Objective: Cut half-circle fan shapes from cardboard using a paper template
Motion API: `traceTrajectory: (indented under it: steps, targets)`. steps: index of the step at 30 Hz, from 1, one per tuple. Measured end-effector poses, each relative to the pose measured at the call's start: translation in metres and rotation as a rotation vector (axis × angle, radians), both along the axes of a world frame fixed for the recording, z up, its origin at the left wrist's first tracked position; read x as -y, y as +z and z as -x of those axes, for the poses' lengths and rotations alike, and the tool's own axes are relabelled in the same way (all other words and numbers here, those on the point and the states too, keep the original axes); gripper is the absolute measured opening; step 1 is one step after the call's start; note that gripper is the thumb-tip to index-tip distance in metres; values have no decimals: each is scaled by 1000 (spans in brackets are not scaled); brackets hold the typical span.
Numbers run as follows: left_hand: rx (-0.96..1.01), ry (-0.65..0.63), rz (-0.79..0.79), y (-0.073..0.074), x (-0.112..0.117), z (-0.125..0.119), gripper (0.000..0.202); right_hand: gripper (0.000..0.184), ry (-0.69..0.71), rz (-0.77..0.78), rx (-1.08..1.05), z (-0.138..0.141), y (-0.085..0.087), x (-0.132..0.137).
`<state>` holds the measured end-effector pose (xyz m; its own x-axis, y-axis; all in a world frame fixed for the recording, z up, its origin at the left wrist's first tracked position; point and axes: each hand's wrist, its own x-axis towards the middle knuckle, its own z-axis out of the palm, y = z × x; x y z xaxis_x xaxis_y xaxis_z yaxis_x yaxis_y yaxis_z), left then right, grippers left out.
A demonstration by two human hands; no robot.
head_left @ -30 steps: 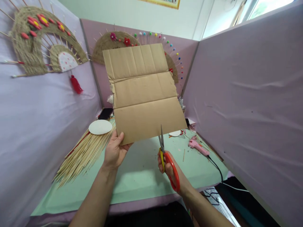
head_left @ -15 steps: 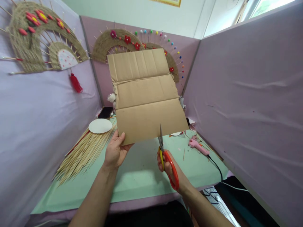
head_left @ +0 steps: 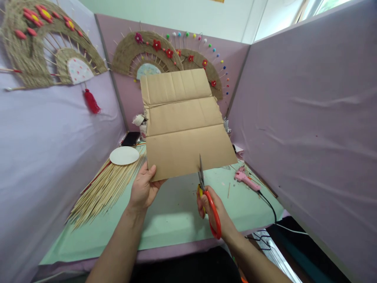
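Observation:
My left hand grips the lower left corner of a creased brown cardboard sheet and holds it up above the green table, tilted away from me. My right hand is closed round the red and yellow handles of a pair of scissors. The scissor blades point upward and meet the cardboard's bottom edge right of centre.
A fan of thin bamboo sticks lies at the left with a white paper disc on it. A pink glue gun with a black cord lies at the right. Purple cloth walls carry woven fan decorations. A dark phone rests at the back.
The cardboard has dropped lower and tipped further back, uncovering more of the rear wall decoration. The scissors stay at its bottom edge and both hands keep their grip.

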<state>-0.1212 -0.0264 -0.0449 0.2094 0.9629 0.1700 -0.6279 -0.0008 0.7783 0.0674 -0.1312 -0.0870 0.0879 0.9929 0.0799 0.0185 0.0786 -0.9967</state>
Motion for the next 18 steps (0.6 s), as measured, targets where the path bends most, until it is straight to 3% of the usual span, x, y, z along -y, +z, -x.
traceTrajectory:
  steps: [18]
  targets:
    - [-26, -28, -24, 10, 3, 5, 46, 41, -60, -44, -6, 11, -16, 10]
